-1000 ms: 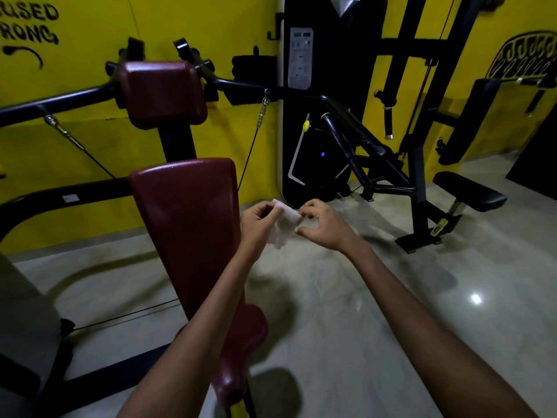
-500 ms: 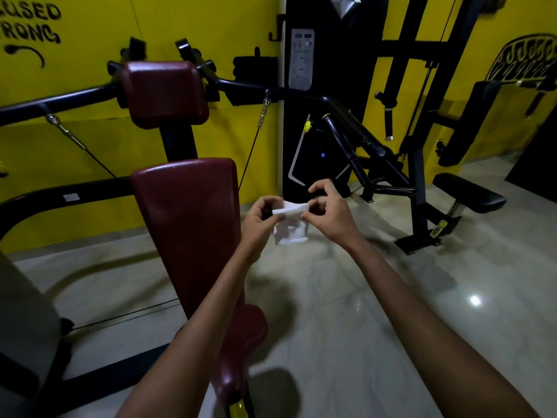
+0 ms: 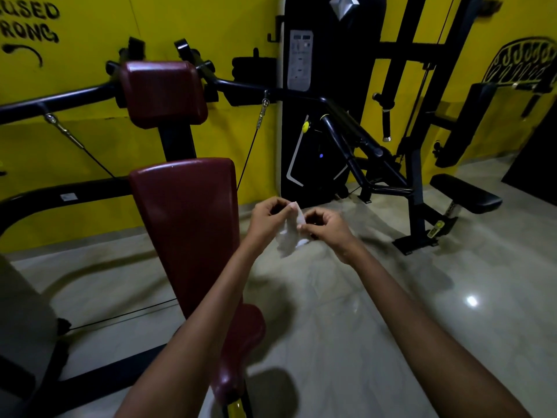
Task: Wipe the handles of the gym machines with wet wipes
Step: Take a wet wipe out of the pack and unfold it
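A: Wet wipe (image 3: pixel 290 233), where?
B: Mid-air between both hands, above the floor (image 3: pixel 376 312), right of the maroon back pad (image 3: pixel 187 224).
A: Hands?
B: Left hand (image 3: pixel 266 217) pinches its top corner, right hand (image 3: pixel 327 226) pinches the edge beside it; the rest hangs crumpled.
A: Handles?
B: Black machine handles (image 3: pixel 366 144) behind, well apart from the wipe.

Small white wet wipe (image 3: pixel 289 233), crumpled, hanging limp just right of maroon backrest (image 3: pixel 187 224).
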`<state>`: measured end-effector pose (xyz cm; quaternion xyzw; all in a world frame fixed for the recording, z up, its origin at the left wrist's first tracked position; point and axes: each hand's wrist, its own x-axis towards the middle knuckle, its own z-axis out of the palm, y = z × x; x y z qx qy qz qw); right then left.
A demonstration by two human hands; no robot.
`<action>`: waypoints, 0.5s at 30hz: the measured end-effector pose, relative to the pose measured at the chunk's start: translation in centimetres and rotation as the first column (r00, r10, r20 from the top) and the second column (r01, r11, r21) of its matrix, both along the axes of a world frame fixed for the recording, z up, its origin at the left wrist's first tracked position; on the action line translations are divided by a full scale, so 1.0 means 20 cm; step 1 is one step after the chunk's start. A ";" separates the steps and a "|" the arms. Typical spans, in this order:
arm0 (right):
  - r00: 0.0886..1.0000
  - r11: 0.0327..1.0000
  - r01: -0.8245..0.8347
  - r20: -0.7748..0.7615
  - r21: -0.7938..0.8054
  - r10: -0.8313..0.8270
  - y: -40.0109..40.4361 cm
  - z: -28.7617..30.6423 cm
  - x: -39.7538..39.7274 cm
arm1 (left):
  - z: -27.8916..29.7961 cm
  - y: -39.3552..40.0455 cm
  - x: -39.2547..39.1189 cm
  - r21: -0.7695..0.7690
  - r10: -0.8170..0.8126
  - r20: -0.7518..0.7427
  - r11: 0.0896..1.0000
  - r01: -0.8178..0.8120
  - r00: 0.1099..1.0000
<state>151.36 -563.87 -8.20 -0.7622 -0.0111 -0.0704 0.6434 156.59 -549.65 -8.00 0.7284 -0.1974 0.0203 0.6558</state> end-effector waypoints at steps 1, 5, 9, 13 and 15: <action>1.000 1.000 -0.015 -0.010 -0.005 0.015 0.00 -0.02 -0.01 | 0.00 0.00 0.00 -0.011 0.029 0.008 1.000 -0.029 1.000; 0.997 0.982 0.066 -0.039 0.177 -0.060 0.00 -0.11 -0.06 | 0.02 0.03 0.02 -0.045 0.118 0.040 0.992 -0.116 0.992; 0.988 0.929 0.139 -0.117 0.344 -0.104 -0.03 -0.16 -0.10 | 0.03 0.05 0.01 -0.070 0.130 0.052 0.989 -0.126 0.990; 0.981 0.942 0.176 -0.125 0.287 -0.146 -0.03 -0.11 -0.06 | 0.03 0.02 -0.02 0.018 -0.085 0.043 0.996 0.085 0.995; 0.994 0.971 0.075 -0.094 0.229 -0.054 -0.04 -0.05 -0.05 | 0.04 0.01 -0.02 0.086 -0.220 0.027 0.972 0.217 0.975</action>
